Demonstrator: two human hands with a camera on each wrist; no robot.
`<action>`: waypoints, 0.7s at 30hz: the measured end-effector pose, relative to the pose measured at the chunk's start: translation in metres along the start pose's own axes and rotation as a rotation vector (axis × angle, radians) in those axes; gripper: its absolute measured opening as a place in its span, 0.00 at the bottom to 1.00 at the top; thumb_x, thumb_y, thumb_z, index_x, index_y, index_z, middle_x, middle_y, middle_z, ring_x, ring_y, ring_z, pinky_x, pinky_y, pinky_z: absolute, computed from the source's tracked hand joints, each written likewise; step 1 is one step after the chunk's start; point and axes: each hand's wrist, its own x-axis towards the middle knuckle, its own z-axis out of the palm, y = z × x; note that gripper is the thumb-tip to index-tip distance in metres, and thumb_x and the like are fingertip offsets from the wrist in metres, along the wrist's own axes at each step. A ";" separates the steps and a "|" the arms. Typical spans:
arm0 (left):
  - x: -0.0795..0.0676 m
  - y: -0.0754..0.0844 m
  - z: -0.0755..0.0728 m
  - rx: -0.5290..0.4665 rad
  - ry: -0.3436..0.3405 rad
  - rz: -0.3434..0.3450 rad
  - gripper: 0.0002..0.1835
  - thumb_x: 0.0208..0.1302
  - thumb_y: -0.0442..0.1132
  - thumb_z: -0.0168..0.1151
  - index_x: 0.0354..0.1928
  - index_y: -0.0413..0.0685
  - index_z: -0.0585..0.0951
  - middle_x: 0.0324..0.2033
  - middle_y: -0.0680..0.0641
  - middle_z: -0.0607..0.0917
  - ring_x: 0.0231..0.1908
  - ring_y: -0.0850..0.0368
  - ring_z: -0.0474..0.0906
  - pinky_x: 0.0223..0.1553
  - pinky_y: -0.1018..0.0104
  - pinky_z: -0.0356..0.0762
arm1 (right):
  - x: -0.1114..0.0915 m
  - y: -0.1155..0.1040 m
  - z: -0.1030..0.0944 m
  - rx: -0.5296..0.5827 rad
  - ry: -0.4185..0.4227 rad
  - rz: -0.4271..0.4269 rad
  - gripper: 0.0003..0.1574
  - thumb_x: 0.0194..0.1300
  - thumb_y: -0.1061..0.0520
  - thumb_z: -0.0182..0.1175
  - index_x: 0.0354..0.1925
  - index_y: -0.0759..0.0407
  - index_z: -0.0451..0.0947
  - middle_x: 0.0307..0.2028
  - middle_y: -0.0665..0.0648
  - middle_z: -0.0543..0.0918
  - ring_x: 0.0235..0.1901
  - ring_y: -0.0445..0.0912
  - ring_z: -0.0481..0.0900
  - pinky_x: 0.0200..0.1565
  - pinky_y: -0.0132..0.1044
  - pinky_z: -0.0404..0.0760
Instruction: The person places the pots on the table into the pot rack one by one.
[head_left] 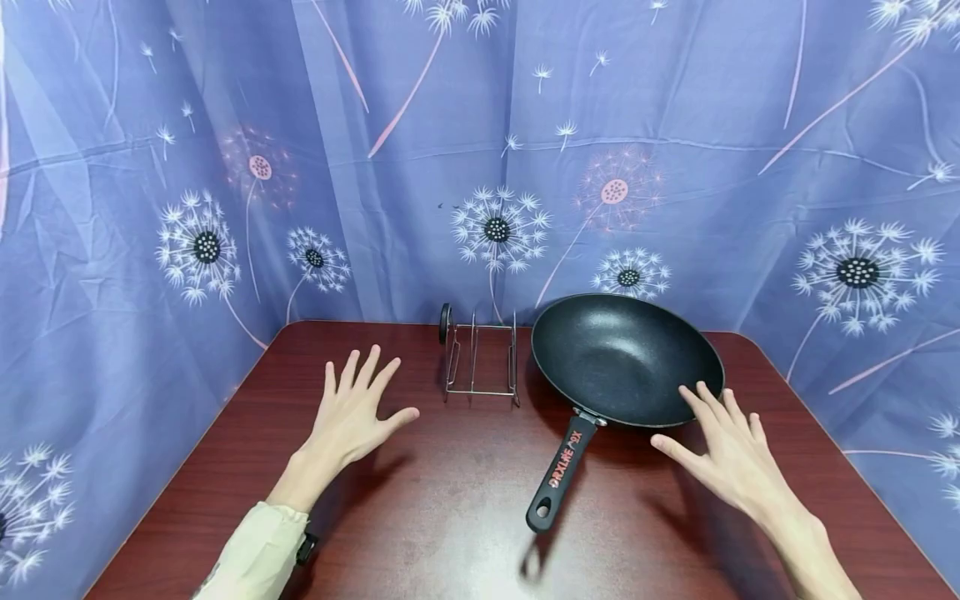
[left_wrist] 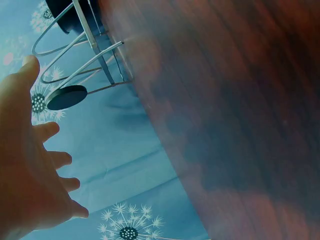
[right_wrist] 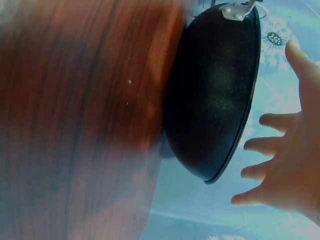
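Note:
A black frying pan (head_left: 630, 358) sits on the right half of the table, its handle (head_left: 562, 475) slanting toward the near edge. Left of it stands a wire rack (head_left: 472, 392) with a round black disc (head_left: 446, 323) at its left side. My left hand (head_left: 348, 421) is spread above the table, left of the rack, and holds nothing. Fingers also spread, my right hand (head_left: 731, 458) hovers by the pan's near right rim, its fingertips overlapping the rim in the head view. In the right wrist view the pan's outer side (right_wrist: 212, 95) shows beside that hand.
The dark red wooden table (head_left: 435, 483) has rounded far corners. A blue curtain (head_left: 420, 208) with dandelion prints hangs behind it and along both sides. A black wristband (head_left: 306, 548) shows at my left sleeve (head_left: 258, 550).

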 end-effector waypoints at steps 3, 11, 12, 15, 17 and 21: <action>0.000 0.002 0.001 -0.015 0.000 -0.001 0.47 0.60 0.75 0.53 0.76 0.59 0.61 0.77 0.42 0.55 0.77 0.36 0.43 0.73 0.32 0.31 | -0.001 -0.002 0.000 0.020 -0.001 -0.003 0.55 0.62 0.32 0.63 0.76 0.58 0.56 0.74 0.71 0.56 0.75 0.72 0.43 0.66 0.77 0.36; -0.001 0.008 0.001 -0.068 0.003 -0.001 0.45 0.61 0.74 0.53 0.74 0.58 0.65 0.77 0.43 0.58 0.77 0.37 0.47 0.74 0.34 0.35 | -0.004 -0.006 0.001 0.085 0.015 -0.018 0.52 0.64 0.36 0.64 0.73 0.61 0.59 0.72 0.73 0.60 0.75 0.70 0.45 0.67 0.75 0.41; -0.001 0.008 0.001 -0.072 0.002 -0.002 0.44 0.61 0.74 0.53 0.74 0.57 0.65 0.76 0.43 0.59 0.76 0.37 0.48 0.74 0.34 0.36 | -0.005 -0.007 0.001 0.096 0.015 -0.020 0.51 0.64 0.36 0.64 0.73 0.62 0.60 0.71 0.73 0.61 0.75 0.70 0.45 0.68 0.74 0.41; -0.001 0.010 0.002 -0.094 0.001 -0.003 0.43 0.62 0.73 0.53 0.72 0.56 0.67 0.75 0.43 0.62 0.75 0.37 0.51 0.73 0.34 0.40 | -0.006 -0.008 0.002 0.125 0.012 -0.023 0.49 0.65 0.38 0.63 0.72 0.64 0.61 0.70 0.73 0.63 0.75 0.69 0.47 0.69 0.72 0.45; -0.001 0.012 0.003 -0.115 -0.001 0.000 0.41 0.63 0.71 0.54 0.71 0.55 0.69 0.73 0.43 0.65 0.74 0.37 0.55 0.73 0.34 0.44 | -0.007 -0.010 0.002 0.148 0.004 -0.014 0.49 0.66 0.38 0.63 0.72 0.63 0.60 0.70 0.72 0.64 0.75 0.69 0.47 0.68 0.71 0.49; -0.001 0.016 0.004 -0.162 0.005 0.017 0.36 0.65 0.66 0.56 0.68 0.52 0.73 0.70 0.43 0.71 0.71 0.36 0.62 0.71 0.35 0.52 | -0.009 -0.014 0.001 0.206 -0.017 0.026 0.47 0.67 0.39 0.62 0.73 0.61 0.59 0.71 0.71 0.62 0.74 0.69 0.50 0.64 0.71 0.56</action>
